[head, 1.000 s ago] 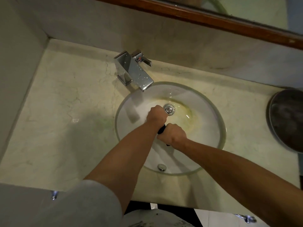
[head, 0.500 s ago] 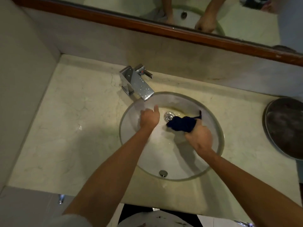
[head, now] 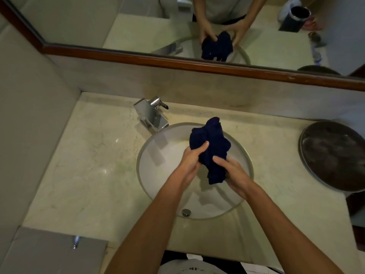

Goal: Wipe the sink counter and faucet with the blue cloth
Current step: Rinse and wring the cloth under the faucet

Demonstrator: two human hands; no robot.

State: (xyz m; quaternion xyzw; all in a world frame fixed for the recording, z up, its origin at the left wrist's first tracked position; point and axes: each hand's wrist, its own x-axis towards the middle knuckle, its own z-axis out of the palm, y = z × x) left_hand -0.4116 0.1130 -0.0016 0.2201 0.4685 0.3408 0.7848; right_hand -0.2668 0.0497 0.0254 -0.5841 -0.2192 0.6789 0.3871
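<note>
A crumpled dark blue cloth (head: 212, 143) hangs above the round white sink (head: 158, 167). My left hand (head: 190, 160) grips its left side with the thumb over the top. My right hand (head: 234, 174) holds its lower right part, thumb pressed into the fabric. The square chrome faucet (head: 151, 115) stands at the sink's back left, apart from both hands. The pale marble counter (head: 88, 165) spreads to the left of and behind the sink.
A dark round tray (head: 333, 155) lies on the counter at the right. A wood-framed mirror (head: 138, 26) runs along the back wall. A side wall (head: 25, 125) closes the left. The sink's overflow cap (head: 186, 212) sits near the front rim.
The cloth has risen out of the bowl and both hands now hold it; half a second ago only the right hand held it low by the drain. The view has tilted up.
</note>
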